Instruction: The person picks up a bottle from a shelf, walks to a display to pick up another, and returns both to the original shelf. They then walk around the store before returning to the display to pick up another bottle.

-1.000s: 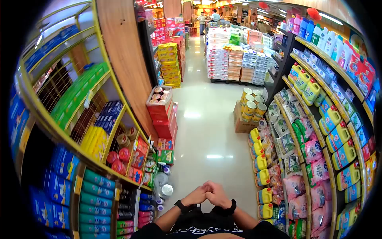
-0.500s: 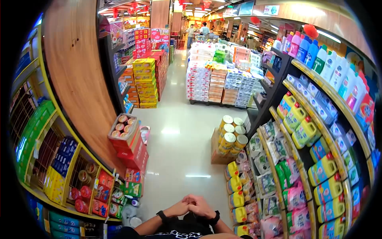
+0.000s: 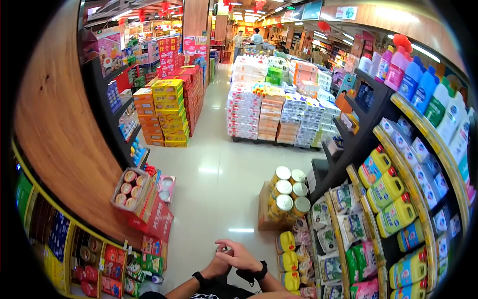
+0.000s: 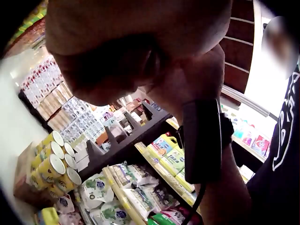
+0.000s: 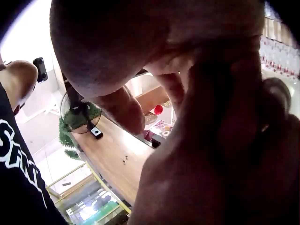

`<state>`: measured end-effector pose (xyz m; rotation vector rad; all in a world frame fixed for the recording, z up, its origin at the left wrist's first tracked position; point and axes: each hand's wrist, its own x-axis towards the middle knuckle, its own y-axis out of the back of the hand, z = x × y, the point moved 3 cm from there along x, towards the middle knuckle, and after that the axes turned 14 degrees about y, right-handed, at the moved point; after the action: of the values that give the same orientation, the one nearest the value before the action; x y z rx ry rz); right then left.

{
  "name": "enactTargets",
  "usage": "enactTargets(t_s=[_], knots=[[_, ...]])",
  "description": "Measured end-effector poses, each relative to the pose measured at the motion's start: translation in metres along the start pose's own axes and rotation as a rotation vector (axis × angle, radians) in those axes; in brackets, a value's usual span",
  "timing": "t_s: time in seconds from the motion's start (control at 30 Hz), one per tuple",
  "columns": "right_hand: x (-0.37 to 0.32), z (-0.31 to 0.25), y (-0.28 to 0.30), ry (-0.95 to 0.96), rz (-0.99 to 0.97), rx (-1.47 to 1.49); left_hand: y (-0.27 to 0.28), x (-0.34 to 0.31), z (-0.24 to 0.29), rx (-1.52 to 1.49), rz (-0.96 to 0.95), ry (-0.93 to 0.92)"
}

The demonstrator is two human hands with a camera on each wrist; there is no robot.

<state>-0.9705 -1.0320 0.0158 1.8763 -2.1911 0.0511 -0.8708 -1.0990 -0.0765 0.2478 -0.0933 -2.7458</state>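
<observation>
Low in the head view, my two hands meet in front of my body. The right hand (image 3: 243, 257) lies across the left hand (image 3: 217, 268), its fingers fairly straight and relaxed. Part of the left hand's fingers is hidden beneath it. No shop item shows in either hand. Black bands circle both wrists; a black device (image 4: 201, 140) on the right wrist shows in the left wrist view. Both wrist views are mostly filled by dark, close-up hands. Nearest to the hands are yellow jugs (image 3: 289, 262) on the right.
Right of the aisle, cans (image 3: 284, 187) stand on a carton beside shelves of detergent jugs (image 3: 396, 217) and bagged goods. On the left, a red carton (image 3: 158, 217) and an open box of jars (image 3: 130, 189) stand by a wooden pillar (image 3: 55, 94). Ahead are tissue stacks (image 3: 244, 107) and two people.
The view has moved forward along the aisle, and the cans and cartons look nearer. My hands, clasped together before, now overlap more loosely, with the right fingers extended over the left hand.
</observation>
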Motion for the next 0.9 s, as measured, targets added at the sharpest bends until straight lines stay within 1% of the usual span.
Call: enactTargets(t_s=[0.03, 0.07, 0.13, 0.17, 0.2, 0.23, 0.27, 0.3, 0.37, 0.47, 0.57, 0.6, 0.7, 0.73, 0.77, 0.83, 0.9], knots=[[0.020, 0.005, 0.017, -0.013, 0.005, 0.002, 0.006, 0.025, 0.002, 0.034, 0.004, -0.095], [0.037, 0.014, 0.031, -0.029, 0.005, -0.013, 0.018, 0.050, -0.009, 0.021, -0.073, 0.039], [0.077, 0.025, 0.063, -0.061, 0.002, -0.051, 0.040, 0.100, -0.006, 0.046, -0.058, 0.019], [0.099, 0.031, 0.083, -0.044, -0.002, -0.078, 0.049, 0.127, -0.002, 0.056, -0.048, 0.008], [0.118, 0.044, 0.100, -0.034, -0.006, -0.093, 0.059, 0.154, 0.001, 0.134, -0.059, -0.009], [0.136, 0.049, 0.114, -0.022, -0.017, -0.103, 0.073, 0.178, 0.024, 0.213, -0.063, -0.023], [0.154, 0.052, 0.133, -0.028, -0.023, -0.109, 0.083, 0.196, 0.043, 0.055, -0.075, 0.058], [0.172, 0.056, 0.152, 0.018, -0.010, -0.114, 0.091, 0.223, 0.050, 0.065, -0.050, -0.033], [0.205, 0.062, 0.186, 0.010, 0.052, -0.104, 0.109, 0.267, 0.080, 0.131, 0.007, -0.096], [0.243, 0.066, 0.225, -0.082, 0.225, 0.171, 0.131, 0.324, 0.089, 0.234, -0.059, 0.001], [0.277, 0.108, 0.265, -0.014, 0.289, 0.339, 0.143, 0.372, 0.090, -0.048, -0.060, -0.067], [0.292, 0.111, 0.278, -0.030, 0.312, 0.373, 0.148, 0.387, 0.096, -0.072, -0.089, 0.037], [0.336, 0.138, 0.321, -0.016, 0.257, 0.312, 0.157, 0.449, 0.080, -0.131, -0.035, -0.002], [0.352, 0.144, 0.336, 0.000, 0.271, 0.345, 0.162, 0.471, 0.080, -0.116, -0.023, -0.040], [0.369, 0.150, 0.353, -0.018, 0.269, 0.341, 0.166, 0.494, 0.080, -0.108, -0.020, -0.016], [0.403, 0.154, 0.388, -0.057, 0.253, 0.336, 0.175, 0.535, 0.098, -0.097, -0.001, 0.035], [0.440, 0.171, 0.426, -0.004, 0.251, 0.244, 0.182, 0.577, 0.115, -0.085, 0.029, 0.077]])
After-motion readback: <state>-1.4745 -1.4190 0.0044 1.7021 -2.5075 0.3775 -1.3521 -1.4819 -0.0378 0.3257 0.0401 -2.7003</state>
